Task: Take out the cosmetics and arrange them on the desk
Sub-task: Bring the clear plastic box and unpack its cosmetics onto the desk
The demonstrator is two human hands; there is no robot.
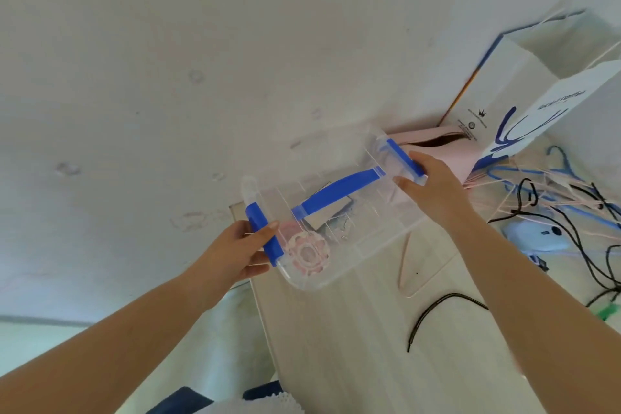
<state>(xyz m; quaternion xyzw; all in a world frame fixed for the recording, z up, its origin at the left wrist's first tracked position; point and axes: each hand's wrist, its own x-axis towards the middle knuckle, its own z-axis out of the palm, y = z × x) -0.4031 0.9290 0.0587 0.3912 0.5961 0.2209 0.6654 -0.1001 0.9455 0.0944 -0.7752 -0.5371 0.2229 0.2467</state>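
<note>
A clear plastic storage box (356, 239) with a blue carry handle (339, 193) across its lid sits at the desk's far left end. My left hand (242, 250) grips the blue latch (263, 235) on the box's left end. My right hand (433, 191) grips the blue latch (403, 158) on its right end. Through the lid I see a round pink and white flower-shaped case (307, 254) and a flat grey item (331, 213); other contents are too blurred to tell.
The pale wood desk (353, 329) runs toward me. White paper bags (524, 94) stand at the back right, a pink pouch (447, 148) behind the box. Tangled black cables (578, 232), pink and blue hangers (537, 185) and a white mouse (537, 233) lie right. The wall is left.
</note>
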